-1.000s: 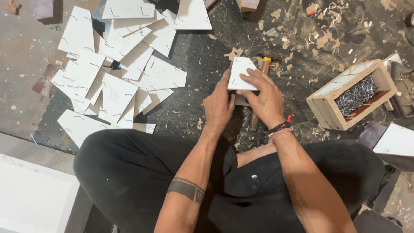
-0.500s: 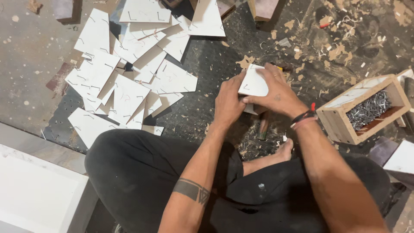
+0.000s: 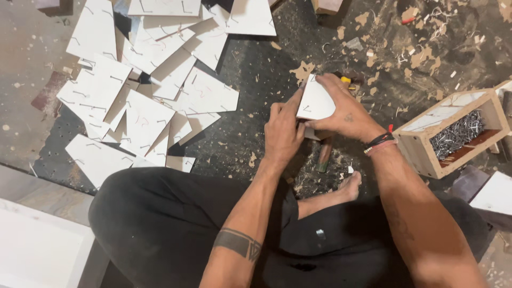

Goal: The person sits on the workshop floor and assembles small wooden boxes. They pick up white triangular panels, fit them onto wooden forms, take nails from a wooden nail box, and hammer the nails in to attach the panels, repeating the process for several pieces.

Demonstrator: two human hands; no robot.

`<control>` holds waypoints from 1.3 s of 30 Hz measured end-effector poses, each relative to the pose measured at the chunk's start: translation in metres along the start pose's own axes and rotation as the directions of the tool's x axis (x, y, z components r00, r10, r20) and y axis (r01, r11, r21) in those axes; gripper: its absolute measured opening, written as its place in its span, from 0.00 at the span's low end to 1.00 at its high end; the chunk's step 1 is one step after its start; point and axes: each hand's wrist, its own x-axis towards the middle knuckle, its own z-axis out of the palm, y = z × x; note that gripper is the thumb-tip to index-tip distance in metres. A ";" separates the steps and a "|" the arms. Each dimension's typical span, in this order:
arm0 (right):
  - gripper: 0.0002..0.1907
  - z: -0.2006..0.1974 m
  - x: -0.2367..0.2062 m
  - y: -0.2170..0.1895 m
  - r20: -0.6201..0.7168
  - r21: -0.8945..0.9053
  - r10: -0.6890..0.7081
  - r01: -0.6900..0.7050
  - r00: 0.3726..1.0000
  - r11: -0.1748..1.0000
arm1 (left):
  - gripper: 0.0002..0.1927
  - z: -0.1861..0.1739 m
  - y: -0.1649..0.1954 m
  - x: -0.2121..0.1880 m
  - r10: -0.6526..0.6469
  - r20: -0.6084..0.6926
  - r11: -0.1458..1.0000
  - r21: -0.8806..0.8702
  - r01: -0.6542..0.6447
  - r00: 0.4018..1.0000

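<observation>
A small white board piece [image 3: 316,101] is being gripped by both hands just above the dark floor [image 3: 256,85], in front of the seated person's knees. The right hand [image 3: 344,109] is being closed over its far edge and right side, fingers curled around it, while the left hand [image 3: 282,133] is being pressed against its left edge, fingers pinched on it. Much of the piece is being covered by the right palm, so its full outline cannot be made out. Beneath the hands, a tool handle [image 3: 324,157] is being partly hidden; only its lower end is showing, and what it belongs to cannot be told. Something yellow [image 3: 346,80] is peeking out past the right fingertips, too small to identify.

To the left, a heap of white cut panels [image 3: 144,90] is being shown spread over the floor, its top row being cut off by the frame edge. To the right, a wooden box [image 3: 421,144] filled with metal nails [image 3: 453,136] is being seen, with its far corner cropped. A bare foot [image 3: 349,186] is being tucked in below the hands. The floor is being littered with wood chips [image 3: 416,53] and dust, and a pale slab [image 3: 37,250] is being cut off at the lower left.
</observation>
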 end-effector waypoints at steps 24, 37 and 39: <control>0.61 0.002 -0.026 0.015 0.033 0.053 0.088 -0.089 0.996 0.995 | 0.33 0.008 0.010 -0.018 0.100 -0.055 0.995 0.008 -0.100 0.993; 0.61 -0.001 -0.028 0.008 0.050 0.062 0.131 -0.134 0.990 0.989 | 0.31 -0.003 0.020 -0.015 0.065 0.032 0.995 -0.077 -0.062 0.997; 0.61 -0.002 -0.029 0.010 0.046 0.049 0.132 -0.134 0.990 0.990 | 0.31 -0.001 0.019 -0.014 0.077 0.030 0.993 -0.088 -0.074 0.997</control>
